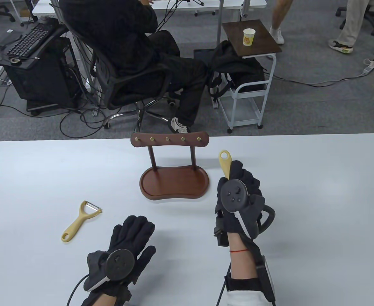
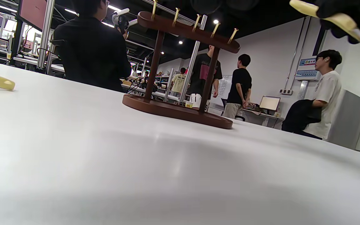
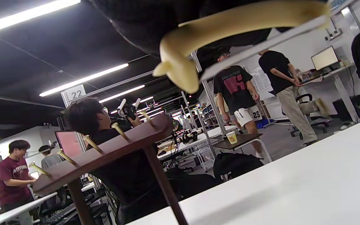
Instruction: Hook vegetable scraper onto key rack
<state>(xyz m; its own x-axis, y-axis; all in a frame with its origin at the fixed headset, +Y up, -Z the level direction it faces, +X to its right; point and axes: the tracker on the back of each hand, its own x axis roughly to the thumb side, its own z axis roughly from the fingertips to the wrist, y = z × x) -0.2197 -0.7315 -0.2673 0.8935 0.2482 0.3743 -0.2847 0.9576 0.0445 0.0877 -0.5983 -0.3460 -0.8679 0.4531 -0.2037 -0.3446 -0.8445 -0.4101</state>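
Both hands wore black, thick-fingered sensor gloves. The left hand [image 1: 128, 237] carried a round, dark grey tracker disc [image 1: 120, 264] on its back, with a pale strip along its lower edge and a black cable [image 1: 75, 288] trailing from it. The right hand [image 1: 239, 197] carried a matching disc [image 1: 234, 195] with small dark buttons. A thin red string [image 1: 239, 251] circled the bare right wrist. Below it sat a black strap, possibly holding the camera module, then a white sleeve [image 1: 242, 299].

Open table around the rack
Bare table [image 1: 301, 178] flanks rack [image 1: 171, 142]; a spare peeler [image 1: 80, 220] lies well left, beside the left hand [image 1: 126, 245].
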